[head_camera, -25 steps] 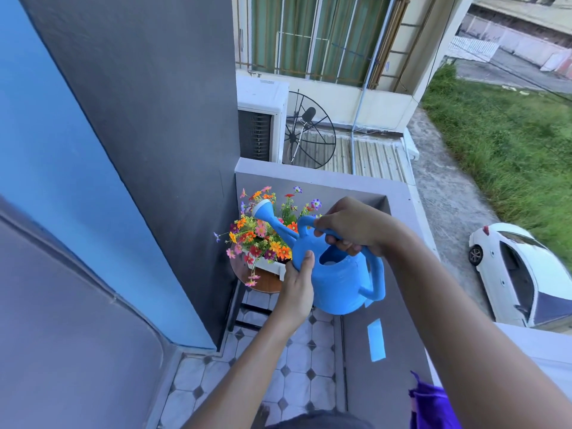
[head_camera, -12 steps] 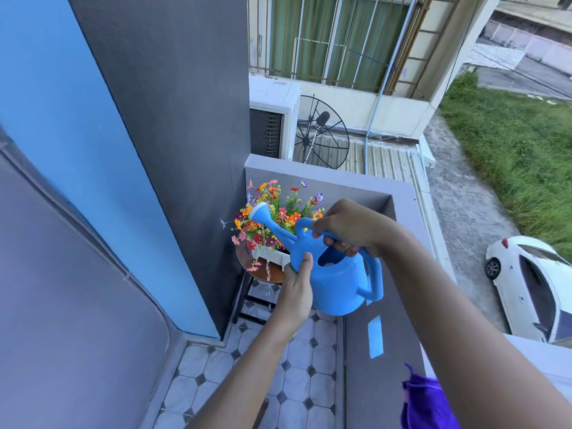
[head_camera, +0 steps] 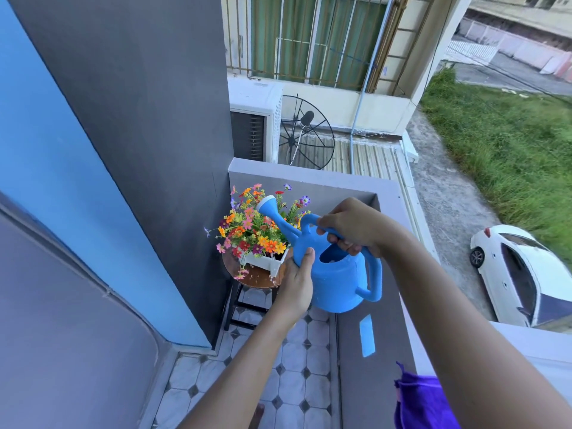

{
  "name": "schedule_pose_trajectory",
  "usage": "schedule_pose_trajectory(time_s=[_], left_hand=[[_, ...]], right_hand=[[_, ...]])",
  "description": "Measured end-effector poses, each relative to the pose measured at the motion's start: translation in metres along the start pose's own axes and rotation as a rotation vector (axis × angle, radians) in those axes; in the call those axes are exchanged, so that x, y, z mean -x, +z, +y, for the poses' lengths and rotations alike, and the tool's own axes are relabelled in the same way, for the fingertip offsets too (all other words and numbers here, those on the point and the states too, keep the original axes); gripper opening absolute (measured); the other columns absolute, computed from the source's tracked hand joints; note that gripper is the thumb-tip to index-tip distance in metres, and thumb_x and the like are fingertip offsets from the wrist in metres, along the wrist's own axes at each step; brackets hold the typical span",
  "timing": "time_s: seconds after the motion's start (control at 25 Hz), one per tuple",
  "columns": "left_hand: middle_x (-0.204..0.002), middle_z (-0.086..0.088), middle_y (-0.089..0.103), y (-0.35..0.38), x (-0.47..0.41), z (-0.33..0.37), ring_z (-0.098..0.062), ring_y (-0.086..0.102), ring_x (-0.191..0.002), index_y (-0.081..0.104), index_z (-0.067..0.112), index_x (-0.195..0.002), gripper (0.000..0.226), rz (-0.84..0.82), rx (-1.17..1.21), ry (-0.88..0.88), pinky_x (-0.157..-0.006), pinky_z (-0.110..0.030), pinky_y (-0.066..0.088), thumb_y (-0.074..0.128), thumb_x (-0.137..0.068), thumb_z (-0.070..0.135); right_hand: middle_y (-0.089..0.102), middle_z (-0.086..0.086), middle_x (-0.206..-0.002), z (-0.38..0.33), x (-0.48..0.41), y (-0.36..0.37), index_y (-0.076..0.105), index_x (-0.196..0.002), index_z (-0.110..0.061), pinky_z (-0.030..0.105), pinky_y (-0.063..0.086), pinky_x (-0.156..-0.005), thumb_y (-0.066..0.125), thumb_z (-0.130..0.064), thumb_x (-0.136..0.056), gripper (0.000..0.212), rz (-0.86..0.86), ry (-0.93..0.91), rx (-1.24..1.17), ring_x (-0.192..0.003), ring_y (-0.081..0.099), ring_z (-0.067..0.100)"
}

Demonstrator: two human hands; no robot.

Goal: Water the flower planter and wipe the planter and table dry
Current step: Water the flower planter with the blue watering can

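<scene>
The right hand (head_camera: 349, 226) is clenched around the top handle of the blue watering can (head_camera: 335, 274) while the left hand (head_camera: 298, 280) presses flat against its side, steadying it with the spout head (head_camera: 267, 205) raised over the flowers (head_camera: 257, 230) in the white planter (head_camera: 266, 263), which sits on the small round bench (head_camera: 253, 278) in the balcony corner. The bench already carries droplets, so a steeper tilt may well send water past the narrow planter onto the tiled floor (head_camera: 291, 394); the bench looks light, and a nudge from the can could tip the planter, while the purple cloth (head_camera: 424, 404) near the right arm is not yet in use
</scene>
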State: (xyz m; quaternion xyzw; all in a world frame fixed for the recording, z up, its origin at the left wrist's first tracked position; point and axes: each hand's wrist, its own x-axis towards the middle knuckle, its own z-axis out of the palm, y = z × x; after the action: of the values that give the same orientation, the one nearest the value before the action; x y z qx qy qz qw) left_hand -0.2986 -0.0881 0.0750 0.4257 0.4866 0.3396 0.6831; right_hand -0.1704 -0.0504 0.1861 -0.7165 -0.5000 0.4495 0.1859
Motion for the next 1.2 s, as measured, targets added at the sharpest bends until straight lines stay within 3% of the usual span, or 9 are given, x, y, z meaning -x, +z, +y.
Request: schedule_pose_trajectory(time_s=[0.24,0.48,0.6,0.72,0.88,1.0,1.2], left_hand=[[-0.111,0.012,0.057,0.012,-0.033,0.003,-0.018,0.057,-0.110,0.038,0.037,-0.123,0.049,-0.072,-0.035,-0.051,-0.103,-0.055,0.044,0.042,-0.086,0.068],[-0.108,0.015,0.054,0.018,-0.057,0.013,-0.011,0.055,-0.103,0.037,0.035,-0.122,0.031,-0.130,-0.027,-0.051,-0.103,-0.051,0.046,0.039,-0.097,0.054],[-0.125,0.004,0.055,0.017,-0.072,0.019,-0.016,0.056,-0.115,0.039,0.039,-0.121,0.031,-0.147,-0.045,-0.050,-0.104,-0.051,0.045,0.039,-0.096,0.056],[-0.121,0.008,0.059,0.012,-0.087,0.023,-0.016,0.058,-0.113,0.045,0.047,-0.109,0.021,-0.161,-0.047,-0.051,-0.101,-0.052,0.047,0.040,-0.093,0.061],[-0.125,0.006,0.061,0.002,-0.115,0.020,-0.018,0.060,-0.115,0.048,0.049,-0.117,0.066,-0.166,-0.080,-0.089,-0.099,-0.054,0.047,0.046,-0.065,0.089],[-0.121,0.003,0.065,-0.006,-0.134,0.019,-0.021,0.063,-0.111,0.053,0.051,-0.103,0.049,-0.154,-0.070,-0.077,-0.096,-0.056,0.049,0.048,-0.068,0.086],[-0.121,-0.005,0.065,-0.018,-0.145,0.032,-0.024,0.064,-0.109,0.050,0.041,-0.105,0.028,-0.177,-0.020,-0.047,-0.097,-0.056,0.049,0.049,-0.087,0.063]], right_hand=[[0.049,0.017,-0.070,0.005,-0.010,-0.023,0.067,-0.100,0.015,0.021,0.026,-0.038,0.056,-0.013,-0.096,0.030,0.076,0.032,-0.021,-0.041,0.031,0.017],[0.048,0.017,-0.069,0.008,-0.029,-0.035,0.066,-0.099,0.014,0.021,0.028,-0.038,0.055,-0.013,-0.097,0.030,0.121,0.062,-0.047,-0.042,0.032,0.018],[0.048,0.015,-0.065,0.008,-0.041,-0.039,0.066,-0.097,0.013,0.021,0.028,-0.039,0.055,-0.012,-0.096,0.028,0.150,0.069,-0.073,-0.042,0.031,0.019],[0.049,0.014,-0.063,0.004,-0.054,-0.041,0.067,-0.094,0.010,0.022,0.029,-0.039,0.054,-0.012,-0.096,0.025,0.177,0.076,-0.089,-0.042,0.032,0.020],[0.049,0.011,-0.059,-0.003,-0.071,-0.039,0.066,-0.087,0.004,0.021,0.031,-0.039,0.054,-0.014,-0.096,0.024,0.202,0.079,-0.096,-0.041,0.033,0.020],[0.047,0.013,-0.061,-0.010,-0.085,-0.035,0.065,-0.085,0.002,0.019,0.027,-0.040,0.054,-0.013,-0.096,0.022,0.220,0.091,-0.140,-0.041,0.031,0.019],[0.048,0.014,-0.064,-0.015,-0.096,-0.027,0.068,-0.089,0.005,0.020,0.028,-0.040,0.055,-0.016,-0.097,0.026,0.254,0.093,-0.189,-0.043,0.031,0.019]])
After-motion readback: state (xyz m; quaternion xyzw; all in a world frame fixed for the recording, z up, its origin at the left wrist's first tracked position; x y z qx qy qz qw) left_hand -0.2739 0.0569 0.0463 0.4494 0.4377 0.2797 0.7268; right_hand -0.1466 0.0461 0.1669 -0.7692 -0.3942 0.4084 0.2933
